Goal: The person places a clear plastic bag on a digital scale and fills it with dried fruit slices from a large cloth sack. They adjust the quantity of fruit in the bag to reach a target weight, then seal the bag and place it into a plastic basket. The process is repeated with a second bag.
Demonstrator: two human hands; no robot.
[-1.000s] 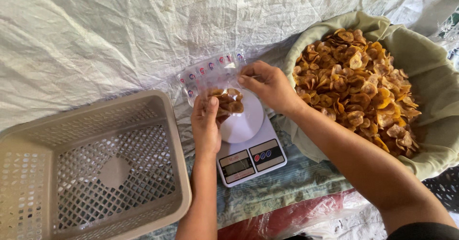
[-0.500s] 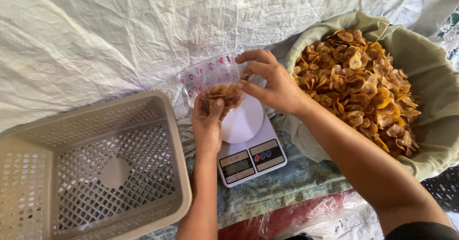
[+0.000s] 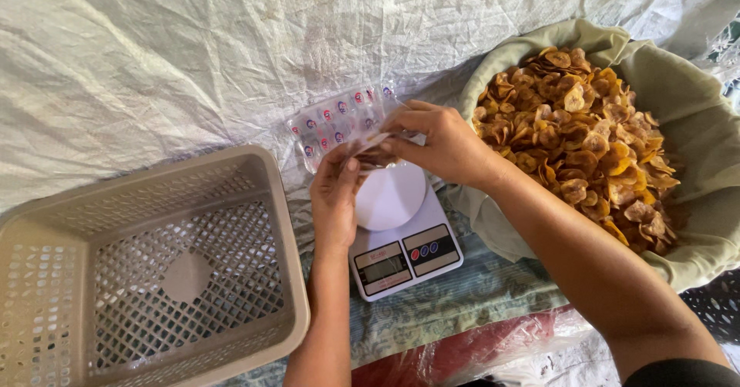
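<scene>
Both my hands hold a small clear plastic bag of chips (image 3: 371, 153) just above the round white plate of a small digital kitchen scale (image 3: 401, 237). My left hand (image 3: 335, 194) grips the bag from the left. My right hand (image 3: 435, 144) pinches its top from the right. The bag is mostly hidden between my fingers. A large basket lined with pale green cloth (image 3: 697, 125) sits at the right, heaped with golden-brown chips (image 3: 586, 136).
A beige perforated plastic basket (image 3: 146, 271) stands at the left with nothing in it. A stack of clear printed bags (image 3: 339, 121) lies behind the scale. A white woven sheet (image 3: 193, 55) covers the ground. Red plastic wrap (image 3: 462, 352) lies at the bottom.
The bag has been lifted off the scale plate, which now shows bare. My right hand has closed over the bag's top and my left hand has risen with it.
</scene>
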